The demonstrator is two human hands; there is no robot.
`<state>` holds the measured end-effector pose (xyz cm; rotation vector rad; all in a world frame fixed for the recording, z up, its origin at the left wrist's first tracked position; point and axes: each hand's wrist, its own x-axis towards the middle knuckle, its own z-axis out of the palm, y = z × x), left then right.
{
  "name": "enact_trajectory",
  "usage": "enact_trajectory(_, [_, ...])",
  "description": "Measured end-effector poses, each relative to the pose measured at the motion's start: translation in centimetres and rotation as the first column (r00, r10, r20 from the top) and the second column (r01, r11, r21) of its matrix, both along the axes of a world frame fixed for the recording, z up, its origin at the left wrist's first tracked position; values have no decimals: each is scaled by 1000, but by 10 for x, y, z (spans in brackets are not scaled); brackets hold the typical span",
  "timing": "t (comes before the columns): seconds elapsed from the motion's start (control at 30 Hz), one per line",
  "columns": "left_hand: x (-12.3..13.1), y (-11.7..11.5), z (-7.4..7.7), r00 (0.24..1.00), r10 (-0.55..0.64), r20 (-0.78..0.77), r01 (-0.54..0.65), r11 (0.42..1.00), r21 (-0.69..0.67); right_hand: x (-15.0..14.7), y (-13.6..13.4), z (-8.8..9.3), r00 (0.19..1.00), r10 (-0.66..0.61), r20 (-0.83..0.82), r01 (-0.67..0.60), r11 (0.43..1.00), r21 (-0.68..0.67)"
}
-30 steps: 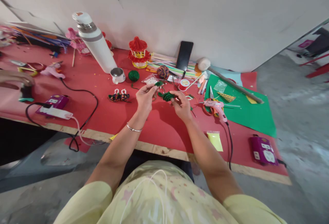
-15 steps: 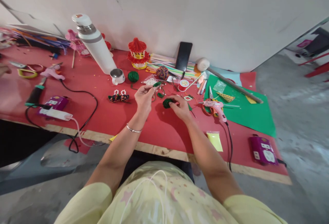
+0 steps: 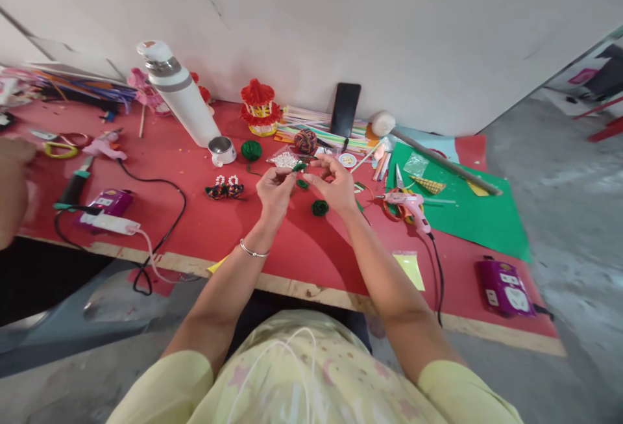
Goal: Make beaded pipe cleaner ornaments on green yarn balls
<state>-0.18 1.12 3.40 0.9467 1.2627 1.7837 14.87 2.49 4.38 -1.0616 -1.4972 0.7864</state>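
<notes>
A small dark green yarn piece is pinched in the fingers of my left hand, which wears a silver bangle. Close on its right, my right hand has thumb and forefinger curled toward the piece; whether they touch it or hold a strand is too small to see. A round green yarn coil lies on the red tabletop below the right hand. Behind the left hand are a green yarn ball and a bag of white beads. Left of it sit dark woven pieces with bead loops.
A white thermos and cup stand back left. On the right lie a pink glue gun, scissors, a green sheet and a purple power socket. Another person's hand shows at the left edge.
My right hand has let go of the green yarn coil, now on the table, and moved up to the piece in my left hand. Another person's arm reaches further in at left.
</notes>
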Motion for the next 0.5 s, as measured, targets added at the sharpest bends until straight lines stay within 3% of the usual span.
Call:
enact_trajectory(0.27, [3, -2, -5, 992, -44, -116, 46, 999, 14, -6, 8, 0, 998, -10, -58, 6, 997, -77])
enact_trajectory(0.5, [2, 0, 0, 1000, 28, 12, -28, 1000, -2, -1, 6, 6, 1000, 21, -14, -22, 999, -45])
